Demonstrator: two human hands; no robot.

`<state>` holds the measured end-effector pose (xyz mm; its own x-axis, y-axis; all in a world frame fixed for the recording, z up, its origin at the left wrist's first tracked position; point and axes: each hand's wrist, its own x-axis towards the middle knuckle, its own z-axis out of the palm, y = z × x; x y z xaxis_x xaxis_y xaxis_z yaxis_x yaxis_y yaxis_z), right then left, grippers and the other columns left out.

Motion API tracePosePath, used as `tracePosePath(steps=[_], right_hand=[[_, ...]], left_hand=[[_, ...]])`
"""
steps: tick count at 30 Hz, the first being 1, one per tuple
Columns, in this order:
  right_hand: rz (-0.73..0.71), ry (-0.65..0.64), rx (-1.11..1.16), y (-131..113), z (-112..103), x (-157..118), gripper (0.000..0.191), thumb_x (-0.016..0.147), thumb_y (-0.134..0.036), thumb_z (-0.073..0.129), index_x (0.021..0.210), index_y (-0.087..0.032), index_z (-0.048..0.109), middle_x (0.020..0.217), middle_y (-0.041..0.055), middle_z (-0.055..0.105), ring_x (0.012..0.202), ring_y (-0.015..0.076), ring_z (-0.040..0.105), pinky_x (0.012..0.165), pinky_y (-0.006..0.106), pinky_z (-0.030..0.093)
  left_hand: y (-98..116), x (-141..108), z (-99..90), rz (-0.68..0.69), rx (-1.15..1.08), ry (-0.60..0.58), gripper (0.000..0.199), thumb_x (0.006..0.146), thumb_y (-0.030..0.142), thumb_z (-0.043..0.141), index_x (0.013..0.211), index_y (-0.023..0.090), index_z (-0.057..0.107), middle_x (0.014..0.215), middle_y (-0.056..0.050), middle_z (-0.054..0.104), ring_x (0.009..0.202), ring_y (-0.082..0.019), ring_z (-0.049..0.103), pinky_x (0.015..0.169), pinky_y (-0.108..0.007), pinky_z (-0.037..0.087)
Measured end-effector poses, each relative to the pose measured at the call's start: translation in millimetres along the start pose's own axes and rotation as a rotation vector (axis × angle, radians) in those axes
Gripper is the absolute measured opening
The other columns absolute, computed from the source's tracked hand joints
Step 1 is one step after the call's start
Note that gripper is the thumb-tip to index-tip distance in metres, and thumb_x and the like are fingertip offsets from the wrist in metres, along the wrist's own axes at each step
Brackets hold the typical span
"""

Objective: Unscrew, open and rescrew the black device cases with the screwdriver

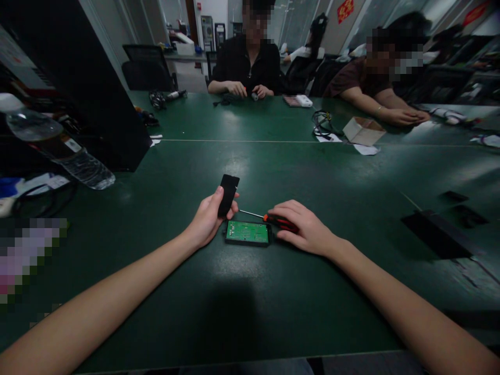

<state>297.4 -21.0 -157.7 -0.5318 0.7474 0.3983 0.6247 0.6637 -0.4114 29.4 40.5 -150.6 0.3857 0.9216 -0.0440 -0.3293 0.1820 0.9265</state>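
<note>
My left hand (208,217) is closed on a flat black cover (228,194), tilted up with the thumb across its face. Just below and to the right, a black case with a green circuit board (247,233) in it lies on the green table (164,307). My right hand (307,227) rests over a screwdriver (282,223) with a red and black handle, fingers curved round it. The screwdriver's thin metal shaft points left, past the case's far edge towards my left hand.
A plastic bottle (58,143) lies at the left beside a large black object (74,67). Dark flat parts (437,234) lie at the right. Beyond the table seam are an open box (363,130), coiled cables (323,123) and two seated people.
</note>
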Motion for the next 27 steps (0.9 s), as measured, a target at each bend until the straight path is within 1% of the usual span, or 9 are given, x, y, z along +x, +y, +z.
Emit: tracePosePath(steps=[2,4,6,9,12,16,20,24,27], right_hand=[[-0.023,0.027,0.040,-10,2,2,0.059,0.095,-0.060,0.059,0.138,-0.020,0.055,0.124,0.0155,0.068,0.112,0.0296,0.063,0.095,0.049,0.053],[-0.016,0.049,0.057,-26,7,7,0.072,0.090,-0.064,0.064,0.144,-0.020,0.048,0.127,0.0162,0.067,0.116,0.0311,0.062,0.097,0.050,0.052],[-0.003,0.040,0.033,-42,14,13,0.078,0.088,-0.059,0.069,0.150,-0.020,0.041,0.133,0.0174,0.065,0.121,0.0326,0.061,0.100,0.052,0.051],[0.016,-0.004,-0.031,-57,23,19,0.075,0.094,-0.046,0.066,0.156,-0.021,0.031,0.141,0.0202,0.060,0.126,0.0348,0.060,0.102,0.056,0.050],[0.070,-0.036,-0.003,-58,27,17,0.077,0.096,-0.037,0.063,0.160,-0.023,0.022,0.137,0.0190,0.063,0.120,0.0344,0.063,0.098,0.057,0.052],[0.180,0.024,0.151,-53,24,10,0.097,0.089,-0.033,0.072,0.163,-0.029,0.010,0.135,0.0136,0.065,0.122,0.0312,0.063,0.104,0.055,0.051],[0.198,0.022,0.177,-50,22,8,0.100,0.087,-0.030,0.075,0.163,-0.030,0.010,0.136,0.0116,0.064,0.125,0.0296,0.062,0.107,0.055,0.050],[0.203,-0.002,0.127,-49,25,8,0.097,0.087,-0.027,0.074,0.162,-0.031,0.013,0.133,0.0113,0.066,0.120,0.0294,0.064,0.102,0.055,0.052],[0.236,0.021,0.152,-48,29,6,0.105,0.085,-0.026,0.076,0.164,-0.031,0.007,0.128,0.0103,0.069,0.116,0.0298,0.067,0.101,0.055,0.053]], left_hand=[[0,0,1.0,0.004,0.011,-0.003,0.057,0.089,0.065,0.066,0.102,0.010,0.069,0.071,-0.002,0.063,0.058,-0.010,0.048,0.059,-0.024,0.039],[1,-1,1.9,0.008,0.027,-0.014,0.057,0.089,0.065,0.066,0.102,0.009,0.069,0.071,-0.002,0.063,0.059,-0.010,0.047,0.060,-0.024,0.039],[1,-2,2.4,0.014,0.034,-0.035,0.057,0.089,0.064,0.067,0.102,0.009,0.070,0.073,-0.002,0.063,0.060,-0.010,0.047,0.062,-0.023,0.040],[2,-2,1.9,0.020,0.027,-0.058,0.054,0.085,0.060,0.075,0.103,0.009,0.072,0.077,-0.002,0.063,0.063,-0.010,0.047,0.066,-0.023,0.041],[2,-3,0.4,0.008,0.009,-0.062,0.051,0.081,0.056,0.080,0.103,0.010,0.073,0.080,-0.002,0.063,0.065,-0.009,0.048,0.065,-0.023,0.040],[1,-2,-1.6,-0.002,0.003,-0.079,0.049,0.081,0.053,0.082,0.104,0.010,0.074,0.081,-0.002,0.062,0.065,-0.009,0.047,0.065,-0.023,0.039],[-1,0,-3.2,0.018,0.033,-0.119,0.048,0.080,0.049,0.083,0.109,0.011,0.073,0.080,-0.001,0.062,0.065,-0.009,0.047,0.063,-0.023,0.036],[-2,0,-3.4,0.025,0.057,-0.131,0.046,0.081,0.046,0.082,0.110,0.011,0.073,0.081,-0.001,0.062,0.066,-0.010,0.047,0.062,-0.024,0.034],[0,-1,-2.1,0.021,0.060,-0.126,0.047,0.082,0.048,0.081,0.110,0.011,0.073,0.081,-0.001,0.062,0.065,-0.010,0.047,0.062,-0.024,0.034]])
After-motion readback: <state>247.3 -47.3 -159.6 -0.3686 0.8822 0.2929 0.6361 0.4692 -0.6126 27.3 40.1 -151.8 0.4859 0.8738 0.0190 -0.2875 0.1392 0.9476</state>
